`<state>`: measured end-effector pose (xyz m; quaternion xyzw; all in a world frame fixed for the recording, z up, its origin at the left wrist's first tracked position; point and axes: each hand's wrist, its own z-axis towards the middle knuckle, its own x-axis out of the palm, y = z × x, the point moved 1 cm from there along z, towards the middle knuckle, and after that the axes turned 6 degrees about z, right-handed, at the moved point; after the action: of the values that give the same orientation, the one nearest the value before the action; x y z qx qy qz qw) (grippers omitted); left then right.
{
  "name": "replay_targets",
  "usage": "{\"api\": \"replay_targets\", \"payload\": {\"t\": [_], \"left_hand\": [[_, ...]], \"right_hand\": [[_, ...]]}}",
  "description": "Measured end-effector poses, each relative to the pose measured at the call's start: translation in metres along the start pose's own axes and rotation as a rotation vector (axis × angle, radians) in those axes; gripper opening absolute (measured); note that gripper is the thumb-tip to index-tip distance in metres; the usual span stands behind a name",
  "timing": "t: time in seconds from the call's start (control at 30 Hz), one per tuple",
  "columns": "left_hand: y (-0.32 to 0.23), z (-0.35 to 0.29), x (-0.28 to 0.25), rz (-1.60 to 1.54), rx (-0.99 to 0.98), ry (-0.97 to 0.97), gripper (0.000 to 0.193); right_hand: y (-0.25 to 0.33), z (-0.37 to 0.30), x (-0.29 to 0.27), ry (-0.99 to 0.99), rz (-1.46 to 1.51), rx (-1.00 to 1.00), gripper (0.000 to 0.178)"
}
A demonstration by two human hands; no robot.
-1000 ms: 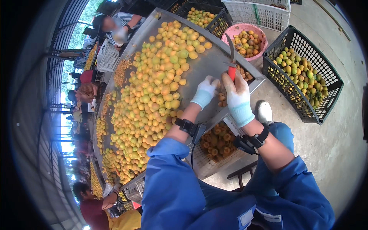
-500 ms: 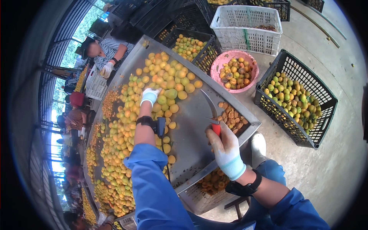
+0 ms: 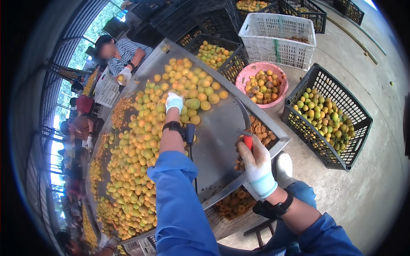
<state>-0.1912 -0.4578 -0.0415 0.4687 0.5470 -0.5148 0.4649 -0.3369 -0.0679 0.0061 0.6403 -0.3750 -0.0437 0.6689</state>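
Note:
My left hand [image 3: 174,102], in a white and pale-blue glove, reaches into the pile of yellow-orange apricots [image 3: 139,149] on the metal table [image 3: 215,145]. The back of that hand hides its fingertips, so what they grip, if anything, is out of sight. Closed around the red handle of a curved-bladed knife [image 3: 248,141] is my right hand [image 3: 258,166], in a stained glove. The dark, thin blade points away from me, over the table near the opened brownish apricot pieces [image 3: 261,131] in the right corner.
A pink basin [image 3: 282,94] of browned fruit, a black crate [image 3: 329,155] of greenish fruit and a white crate [image 3: 277,45] stand on the floor beyond the table's right edge. Below its front edge is a crate of apricot halves [image 3: 237,202]. A person in a striped shirt [image 3: 124,55] works across the table.
My left hand has shifted slightly right and its fingers show less. The knife in my right hand has turned, its blade now more edge-on. The person opposite now holds a fruit.

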Motion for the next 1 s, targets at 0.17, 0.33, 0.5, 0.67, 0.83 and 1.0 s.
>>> {"api": "replay_targets", "payload": {"t": [0.17, 0.33, 0.5, 0.67, 0.83, 1.0], "left_hand": [[0.048, -0.012, -0.021, -1.144, 0.015, 0.015, 0.052], [0.101, -0.072, -0.083, -1.860, 0.230, 0.415, 0.045], [0.113, -0.168, -0.124, -2.007, 0.391, 0.510, 0.043], [0.131, -0.245, -0.146, -2.030, 0.374, 0.436, 0.044], [0.209, -0.245, -0.100, -1.445, 0.333, 0.170, 0.043], [0.225, -0.212, -0.097, -1.144, -0.032, 0.226, 0.053]], "right_hand": [[-0.006, -0.001, 0.003, 0.016, -0.027, -0.015, 0.016], [-0.017, -0.010, 0.018, 0.120, -0.071, -0.076, 0.018], [-0.032, -0.021, 0.031, 0.208, -0.156, -0.168, 0.018], [-0.049, -0.031, 0.040, 0.277, -0.243, -0.165, 0.018], [-0.089, -0.038, 0.050, 0.295, -0.288, -0.244, 0.015], [-0.069, -0.047, 0.044, 0.263, -0.173, -0.121, 0.021]]}}
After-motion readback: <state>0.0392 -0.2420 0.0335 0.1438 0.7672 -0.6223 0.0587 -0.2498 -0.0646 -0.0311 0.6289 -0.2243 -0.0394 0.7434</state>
